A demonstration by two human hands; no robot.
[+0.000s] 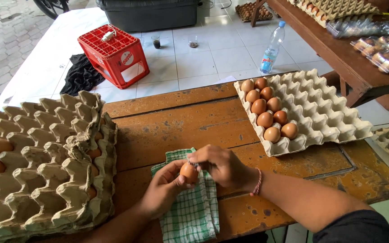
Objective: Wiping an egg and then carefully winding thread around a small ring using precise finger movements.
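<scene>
My left hand (163,191) comes in from the near edge of the desk (172,126), palm turned up and fingers curled, cupping a brown egg (188,172) from below. My right hand (221,165) reaches across from the right, wrist bent with a red cord round it, fingertips pinched onto the top of the same egg. So both hands are closed on the egg, which sits between them just above a green checked cloth (192,211). The cloth lies at the near edge, near the middle, and hangs partly over it

At the left end of the desk is a stack of egg trays (46,166), the top one tilted, with two eggs at its far left and more showing along the stack's right side under the upper tray. At the far right corner lies another tray (320,108) with nine brown eggs in two rows down its left side, the other cups bare. The wood between my hands and that tray has nothing on it

Beyond the desk, on the tiled floor, are a red crate (113,56), a dark rag (81,74) and a water bottle (272,48)
</scene>
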